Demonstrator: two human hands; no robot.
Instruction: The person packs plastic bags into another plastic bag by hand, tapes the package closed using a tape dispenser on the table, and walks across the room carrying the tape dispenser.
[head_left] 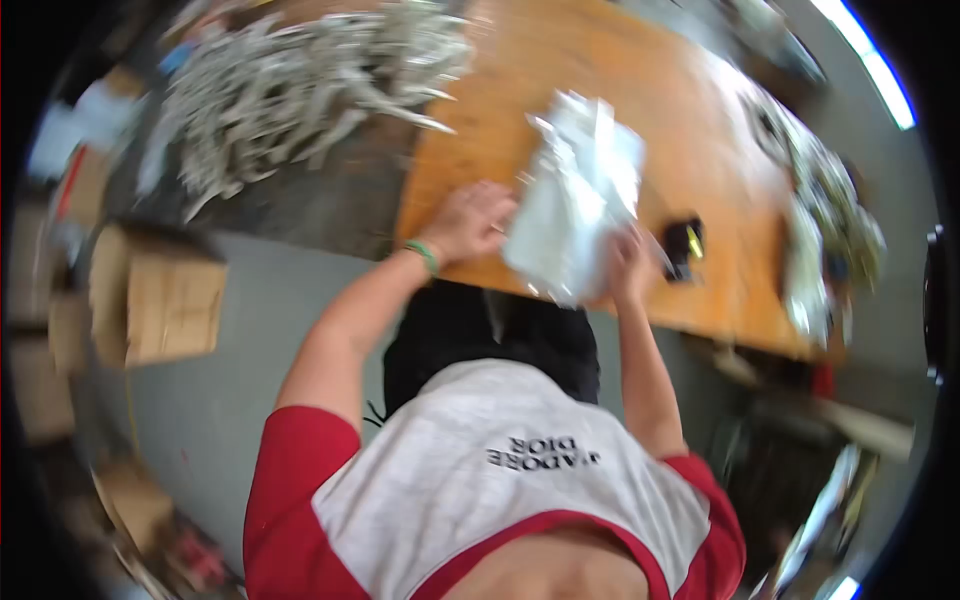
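A stack of shiny clear plastic bags (pixel 570 200) lies on the wooden table, close to its front edge. My left hand (pixel 474 222), with a green band at the wrist, is just left of the stack. Its fingers point toward the bags and look apart, holding nothing; blur hides whether they touch the plastic. On the other side, my right hand (pixel 627 262) has its fingers closed on the lower right edge of the bags. To the right of that hand sits a small black object with a yellow mark (pixel 683 248), too blurred to name.
A large heap of pale, thin strips (pixel 300 100) covers a dark surface to the left of the wooden table (pixel 720 170). An open cardboard box (pixel 175 305) stands at the lower left. Along the table's right side lie plastic-wrapped bundles (pixel 830 220).
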